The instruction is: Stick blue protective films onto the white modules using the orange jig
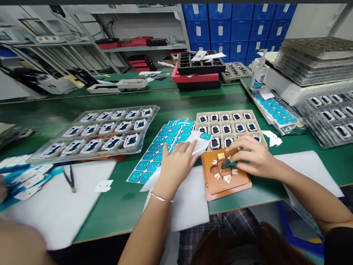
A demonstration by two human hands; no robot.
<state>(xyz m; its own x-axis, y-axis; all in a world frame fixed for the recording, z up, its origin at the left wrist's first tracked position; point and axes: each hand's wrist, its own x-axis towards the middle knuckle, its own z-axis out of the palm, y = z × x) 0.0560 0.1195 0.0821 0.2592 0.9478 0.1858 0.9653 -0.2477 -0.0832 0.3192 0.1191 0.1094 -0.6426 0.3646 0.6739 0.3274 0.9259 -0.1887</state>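
My left hand point(176, 162) is palm down, thumb and fingers closed on a white backing sheet point(200, 142) that bears a teal sticker point(205, 136). Beneath it lie larger sheets of teal stickers point(149, 155). With its fingertips, my right hand point(252, 156) pinches a small dark teal piece point(226, 164) at the centre of an orange fixture point(242, 180). Small white blocks surround that centre. Whether the piece touches the fixture I cannot tell. Behind the fixture, a beige tray point(256, 117) holds white-framed dark parts, partly hidden by my right hand.
A clear tray of framed parts point(150, 141) stands to the left, with tweezers point(70, 178) in front. Stacked clear trays point(311, 121) and a pump bottle point(258, 75) are at right. Black and red trays point(195, 78) sit behind. Another person's arm point(19, 239) enters at lower left.
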